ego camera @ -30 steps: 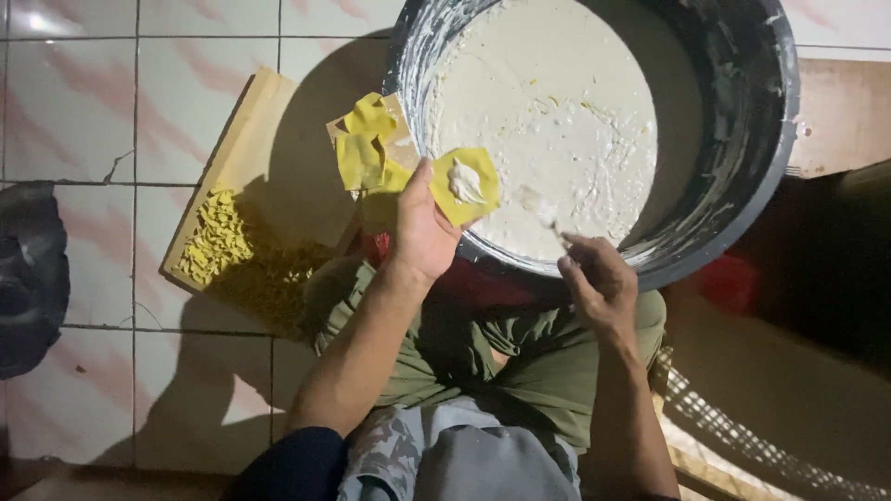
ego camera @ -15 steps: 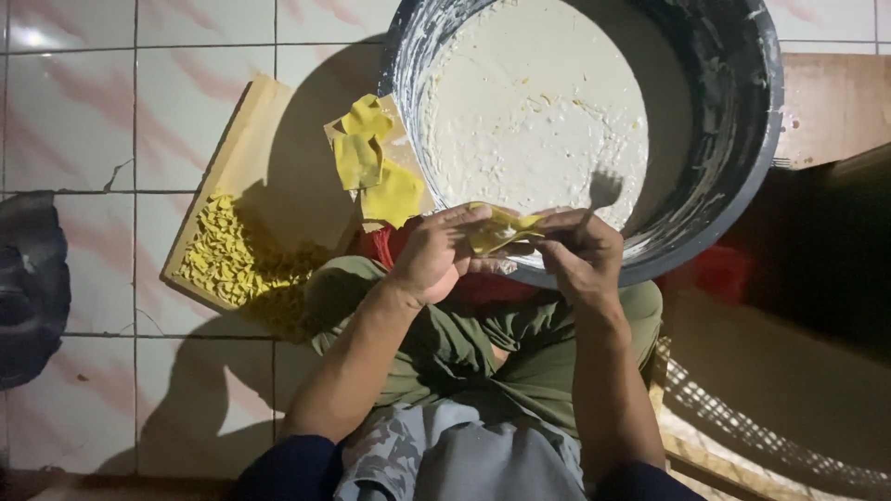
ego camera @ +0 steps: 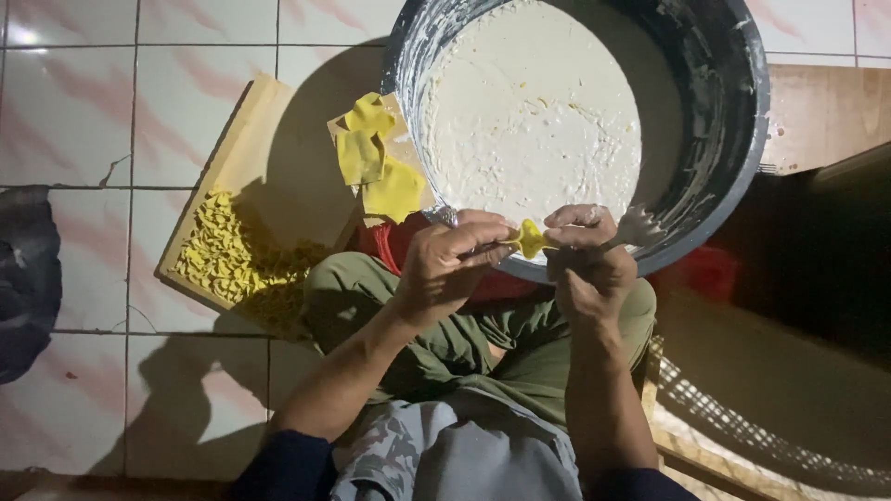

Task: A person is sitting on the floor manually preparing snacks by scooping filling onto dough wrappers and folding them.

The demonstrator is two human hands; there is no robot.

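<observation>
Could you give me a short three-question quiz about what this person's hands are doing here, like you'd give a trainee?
1. True or false: both hands pinch one small yellow dough piece.
2. Which hand also holds the fork: A) left hand, B) right hand?
3. Fill in: the flat yellow dough squares lie on the ____ beside the big basin of white filling.

Key: 1 true. 2 B. 3 wooden board, which also carries a heap of finished folded pieces.
</observation>
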